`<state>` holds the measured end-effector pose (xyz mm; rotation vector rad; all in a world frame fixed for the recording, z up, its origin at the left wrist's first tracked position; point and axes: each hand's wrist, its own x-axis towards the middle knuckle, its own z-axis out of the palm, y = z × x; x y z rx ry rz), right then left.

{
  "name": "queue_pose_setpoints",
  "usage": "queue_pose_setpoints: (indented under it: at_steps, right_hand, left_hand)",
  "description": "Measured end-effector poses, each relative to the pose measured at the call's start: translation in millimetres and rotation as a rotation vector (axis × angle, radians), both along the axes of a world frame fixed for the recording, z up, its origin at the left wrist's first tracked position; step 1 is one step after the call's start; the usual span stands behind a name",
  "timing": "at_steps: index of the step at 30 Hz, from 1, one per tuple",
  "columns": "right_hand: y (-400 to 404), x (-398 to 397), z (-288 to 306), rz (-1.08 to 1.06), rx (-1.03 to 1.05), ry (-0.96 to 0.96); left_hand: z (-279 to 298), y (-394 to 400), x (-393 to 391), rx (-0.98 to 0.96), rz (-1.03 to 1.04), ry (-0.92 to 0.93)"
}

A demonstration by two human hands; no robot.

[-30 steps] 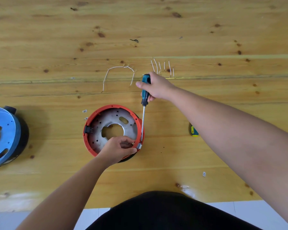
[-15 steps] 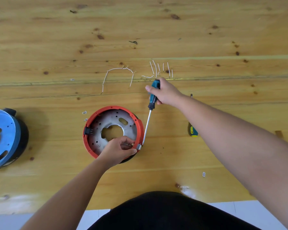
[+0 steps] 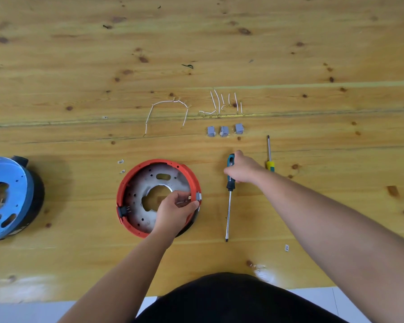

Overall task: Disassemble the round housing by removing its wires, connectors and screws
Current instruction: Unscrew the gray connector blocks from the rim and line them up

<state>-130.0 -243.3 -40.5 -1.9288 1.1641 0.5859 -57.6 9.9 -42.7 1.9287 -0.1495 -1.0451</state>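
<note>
The red round housing [image 3: 158, 198] lies open side up on the wooden table [image 3: 79, 54], near its front edge and left of centre. The left hand [image 3: 176, 212] reaches over its right rim, fingers curled and pinching a small grey connector [image 3: 198, 196] seated there; a second dark connector [image 3: 123, 210] sits in the left rim. Just right of the housing lies the teal screwdriver [image 3: 229, 190], flat on the boards — the right hand [image 3: 244, 169] curls round its handle. A yellow screwdriver [image 3: 269, 157] lies just beyond that hand. Farther back, three grey connectors [image 3: 224, 131] stand in a row, with loose white wires [image 3: 168, 113] behind them. A blue housing [image 3: 7, 199] sits at the table's left edge, well apart. Bare plank stretches away behind — white floor [image 3: 350, 299] shows past the front edge.
</note>
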Motion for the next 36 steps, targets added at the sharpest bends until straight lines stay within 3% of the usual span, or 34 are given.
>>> queue_pose_setpoints:
  at_steps: [6, 9, 11, 14, 17, 19, 26, 36]
  right_hand:
    - [14, -7, -14, 0.047, -0.220, -0.019]
    - [20, -15, -16, 0.063, -0.246, -0.032]
    - [27, -22, -12, 0.110, -0.377, -0.046]
    - [40, -33, -6, 0.372, -0.577, -0.290]
    - [57, -36, -1, 0.615, -0.342, -0.466]
    - [69, -35, -3, 0.640, -0.232, -0.485]
    - [84, -24, -8, 0.579, -0.300, -0.506]
    - [83, -16, -1, 0.588, -0.267, -0.481]
  left_hand:
    - [-3, -8, -5, -0.026, 0.046, 0.027]
    - [-3, -2, -1, -0.068, 0.073, 0.121]
    - [-2, -1, 2, -0.090, 0.092, 0.172]
    - [-3, -3, 2, -0.060, 0.104, 0.175]
    - [-4, -5, 2, -0.043, 0.115, 0.172]
    - [-4, -5, 2, -0.050, 0.122, 0.179]
    - [-4, -5, -1, -0.027, 0.094, 0.045]
    - [-8, -10, -3, 0.022, 0.115, 0.010]
